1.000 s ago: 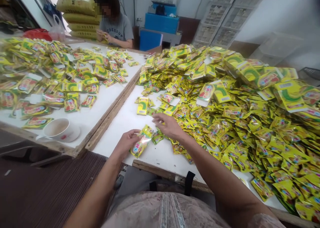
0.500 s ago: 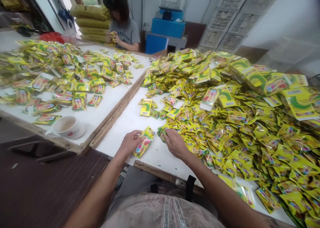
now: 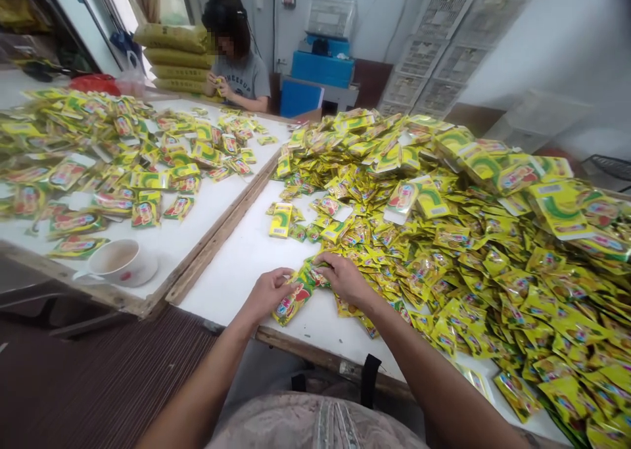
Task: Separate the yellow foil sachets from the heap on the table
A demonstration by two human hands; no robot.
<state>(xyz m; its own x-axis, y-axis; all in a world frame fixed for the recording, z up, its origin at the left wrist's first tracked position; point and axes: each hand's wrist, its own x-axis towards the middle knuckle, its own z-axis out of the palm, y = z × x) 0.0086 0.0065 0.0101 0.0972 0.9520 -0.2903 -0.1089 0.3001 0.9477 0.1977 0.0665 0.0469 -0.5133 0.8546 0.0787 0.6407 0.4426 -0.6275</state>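
Fingers of L hand (image 3: 269, 296) hold a yellow pack (image 3: 296, 302), R hand's (image 3: 346, 279) pinch a sm. packet (image 3: 320, 277) at its far end.

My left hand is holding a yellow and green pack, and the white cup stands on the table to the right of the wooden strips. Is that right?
Not quite: the head view shows the white cup on the table to the left of the wooden strips. Your left hand is indeed holding a yellow and green pack.
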